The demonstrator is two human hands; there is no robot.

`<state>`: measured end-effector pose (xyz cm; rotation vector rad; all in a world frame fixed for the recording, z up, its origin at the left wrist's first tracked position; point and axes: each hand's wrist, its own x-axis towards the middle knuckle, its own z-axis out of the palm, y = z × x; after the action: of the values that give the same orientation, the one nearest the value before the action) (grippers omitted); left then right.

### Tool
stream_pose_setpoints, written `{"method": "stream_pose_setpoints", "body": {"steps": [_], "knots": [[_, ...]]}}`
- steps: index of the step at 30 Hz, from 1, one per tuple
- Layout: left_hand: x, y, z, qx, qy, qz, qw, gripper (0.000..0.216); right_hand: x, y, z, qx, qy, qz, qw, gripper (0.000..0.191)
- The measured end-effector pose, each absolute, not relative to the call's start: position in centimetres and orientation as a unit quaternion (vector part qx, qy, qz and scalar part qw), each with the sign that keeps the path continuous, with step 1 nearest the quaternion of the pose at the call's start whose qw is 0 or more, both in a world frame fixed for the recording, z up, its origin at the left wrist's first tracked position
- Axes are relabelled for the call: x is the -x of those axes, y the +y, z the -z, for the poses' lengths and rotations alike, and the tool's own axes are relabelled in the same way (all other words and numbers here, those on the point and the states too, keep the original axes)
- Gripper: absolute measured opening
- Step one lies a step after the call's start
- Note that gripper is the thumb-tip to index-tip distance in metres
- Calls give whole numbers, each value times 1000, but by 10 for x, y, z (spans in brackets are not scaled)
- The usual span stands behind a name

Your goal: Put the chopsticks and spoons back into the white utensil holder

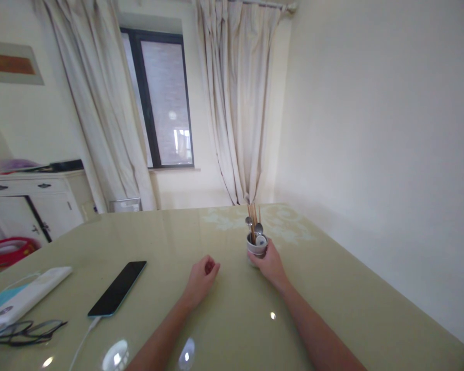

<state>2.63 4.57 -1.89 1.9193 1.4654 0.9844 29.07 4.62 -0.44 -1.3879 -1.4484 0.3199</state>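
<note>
My right hand (271, 264) is wrapped round a small white cup (256, 248) that stands on the glossy green table (332, 288) near its far right part. Wooden chopsticks (252, 216) and metal spoons (258, 228) stick up out of the cup. My left hand (201, 278) rests on the table a little to the left of the cup, its fingers curled into a loose fist with nothing visible in them.
A black phone (118, 287) with a white cable lies to the left. Further left are a white power bank (27, 298), dark-framed glasses (25, 331) and a blue mask. A white cabinet (34, 203), curtains (235, 103) and a window stand behind the table.
</note>
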Motion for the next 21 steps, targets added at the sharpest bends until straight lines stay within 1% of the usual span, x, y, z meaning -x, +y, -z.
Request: {"method": "stream_pose_setpoints", "body": {"steps": [5, 10, 12, 14, 15, 16, 18, 19, 20, 21], "knots": [[-29, 52, 17, -690, 583, -362, 227, 35, -342, 59, 3, 614, -569, -116, 534, 55], [-28, 51, 16, -684, 589, -365, 228, 45, -360, 65, 7, 628, -547, -126, 539, 53], [-27, 51, 17, -686, 583, -369, 230, 47, -360, 63, 6, 639, -526, -99, 553, 63], [-25, 51, 18, -684, 577, -381, 235, 51, -356, 57, 1, 644, -489, -17, 589, 76], [-24, 51, 20, -681, 573, -387, 241, 53, -353, 53, -3, 636, -472, 32, 609, 79], [-24, 52, 21, -678, 569, -393, 250, 55, -348, 48, -6, 621, -463, 73, 628, 78], [-24, 52, 23, -673, 560, -400, 271, 61, -332, 39, -9, 580, -490, 91, 645, 60], [-25, 52, 24, -673, 557, -399, 278, 63, -321, 34, -9, 560, -522, 71, 640, 48], [-26, 52, 24, -678, 554, -395, 279, 65, -309, 30, -6, 546, -570, 32, 613, 36], [-27, 50, 25, -687, 551, -388, 273, 65, -295, 26, -2, 535, -623, -6, 571, 29]]}}
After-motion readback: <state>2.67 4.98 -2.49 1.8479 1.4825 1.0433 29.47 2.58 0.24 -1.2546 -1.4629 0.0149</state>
